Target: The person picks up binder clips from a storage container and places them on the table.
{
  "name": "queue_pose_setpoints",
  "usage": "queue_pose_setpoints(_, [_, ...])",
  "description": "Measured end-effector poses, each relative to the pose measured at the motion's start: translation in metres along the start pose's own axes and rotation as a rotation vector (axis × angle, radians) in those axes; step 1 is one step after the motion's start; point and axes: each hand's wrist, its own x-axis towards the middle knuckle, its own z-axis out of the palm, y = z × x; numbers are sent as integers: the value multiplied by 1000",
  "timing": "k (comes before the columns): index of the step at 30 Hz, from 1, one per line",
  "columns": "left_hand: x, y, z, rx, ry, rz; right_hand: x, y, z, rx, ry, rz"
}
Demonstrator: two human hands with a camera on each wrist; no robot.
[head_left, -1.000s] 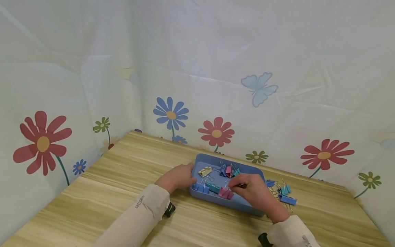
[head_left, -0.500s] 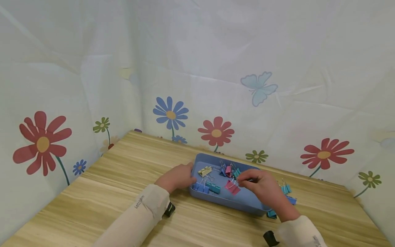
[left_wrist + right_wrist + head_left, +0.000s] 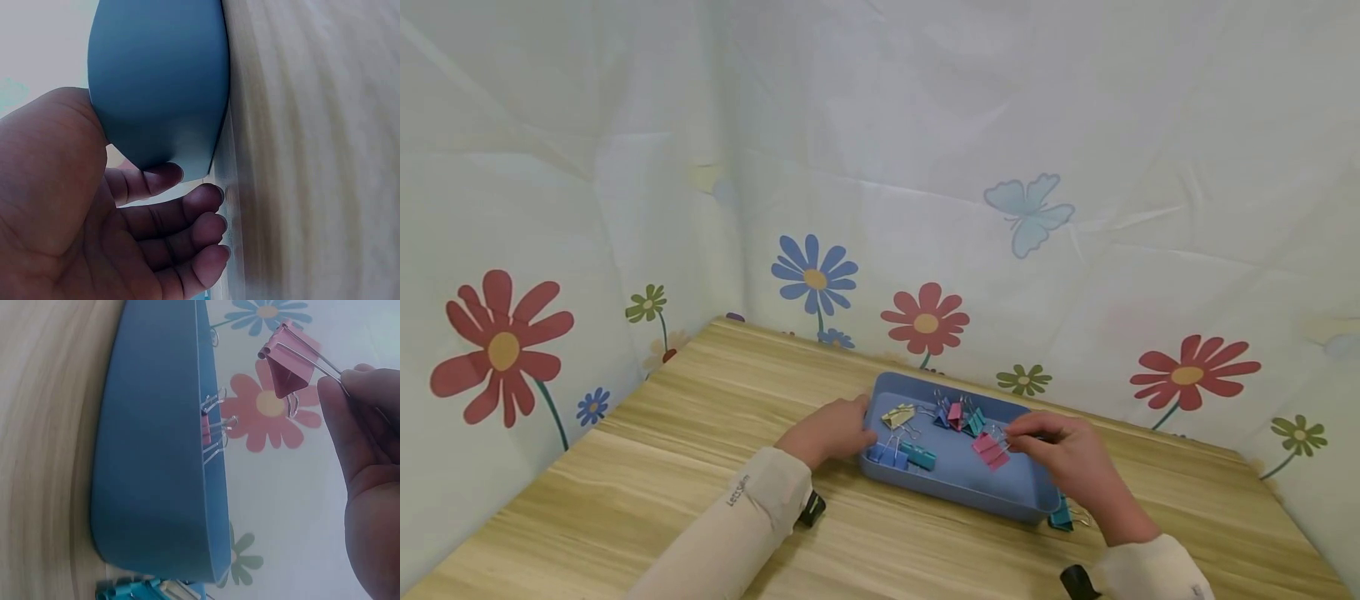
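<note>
Over the right half of the blue tray (image 3: 955,493), my right hand (image 3: 1078,462) pinches a pink binder clip (image 3: 991,450) by its wire handle. In the right wrist view that pink clip (image 3: 292,362) hangs above the rim, its handle between thumb and finger. My left hand (image 3: 833,432) holds the tray's left end, thumb at the rim and a fingertip curled against the wall (image 3: 159,81). Inside the tray lie a yellow clip (image 3: 898,416), a blue clip (image 3: 889,456) and a teal clip (image 3: 919,455). Dark blue, pink (image 3: 955,415) and teal clips stand together along the back.
A teal binder clip (image 3: 1062,515) lies on the wooden table (image 3: 662,467) by the tray's right end; my right hand and forearm cover the area behind it. A flower-printed curtain (image 3: 865,208) rises behind the table.
My right hand has lifted the pink clip from the tray's front part and carried it rightward over the tray. The left hand and the tray have stayed put.
</note>
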Motion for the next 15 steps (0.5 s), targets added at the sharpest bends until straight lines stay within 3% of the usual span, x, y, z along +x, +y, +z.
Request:
queue_pose_setpoints(7, [2,-2,2,-1,1,1,-5,9,-9,65,35,11])
queue_pose_setpoints(15, [1,-1,0,-8,-3,-2,-12,20,-21,61,86,15])
